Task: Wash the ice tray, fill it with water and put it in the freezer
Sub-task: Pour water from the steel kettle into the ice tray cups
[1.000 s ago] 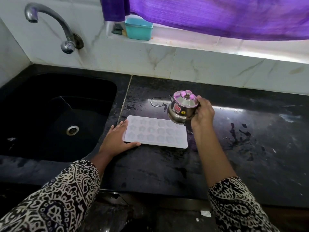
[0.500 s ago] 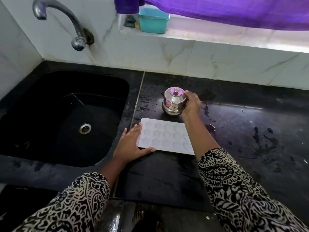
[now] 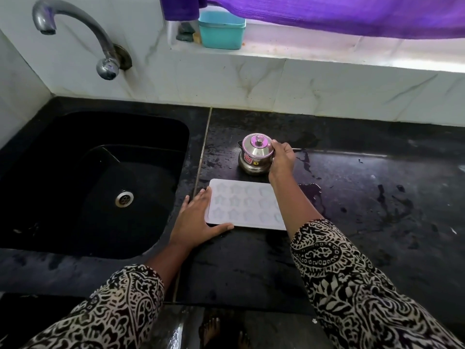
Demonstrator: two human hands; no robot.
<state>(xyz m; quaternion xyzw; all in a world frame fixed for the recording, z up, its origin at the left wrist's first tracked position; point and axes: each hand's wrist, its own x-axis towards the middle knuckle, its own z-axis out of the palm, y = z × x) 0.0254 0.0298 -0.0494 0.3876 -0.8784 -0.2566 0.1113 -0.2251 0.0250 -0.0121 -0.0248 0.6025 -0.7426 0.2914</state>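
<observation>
The ice tray (image 3: 245,204) lies flat, white, its star-shaped wells facing up; whether there's water in them I can't tell. Just behind it the little steel pot (image 3: 255,153) stands upright with its lid on, contents hidden. A teal box (image 3: 221,30) sits up on the window ledge under the purple curtain (image 3: 327,13). All of this is on the black surface (image 3: 377,197), wet in patches to the right of the tray, with the black sink (image 3: 161,117) just to the tray's left and the tap (image 3: 75,28) arching above it. My left hand (image 3: 198,220) is spread flat, fingers straight against the tray's left edge, thumb along the near edge. My right hand (image 3: 283,157) is curled round the pot's right side, gripping it.
</observation>
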